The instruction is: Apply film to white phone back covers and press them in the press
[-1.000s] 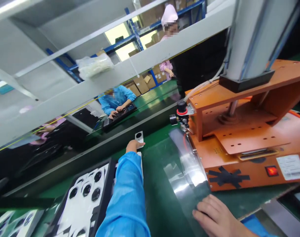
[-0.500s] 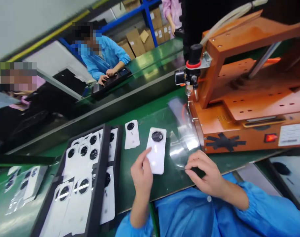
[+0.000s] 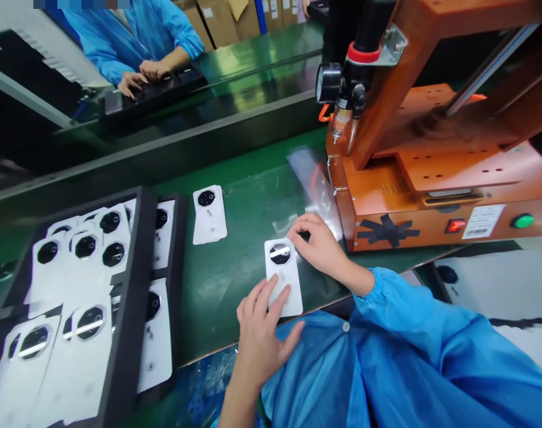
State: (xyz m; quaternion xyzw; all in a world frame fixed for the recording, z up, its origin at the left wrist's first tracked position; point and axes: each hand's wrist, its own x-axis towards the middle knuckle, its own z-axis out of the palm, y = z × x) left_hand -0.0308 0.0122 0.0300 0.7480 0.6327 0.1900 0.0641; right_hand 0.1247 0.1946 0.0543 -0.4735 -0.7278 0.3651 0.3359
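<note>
A white phone back cover with a round black camera area lies near the table's front edge. Spread fingers of my left hand rest on its lower left part. My right hand is at the cover's upper right corner, thumb and forefinger pinched together. Whatever that pinch holds, if anything, is too small to make out; a bit of clear film shows beside the fingertips. To the left lies a small stack of similar covers.
On the left, a black tray holds several white covers, with another dark tray beside it. An orange press machine stands at right. Clear plastic sheeting lies against it. Across the bench, a person in blue sleeves works.
My right hand has moved left to the cover's upper corner. My left hand has gone from pointing at the cover to resting spread on it. The view has tilted down and shifted.
</note>
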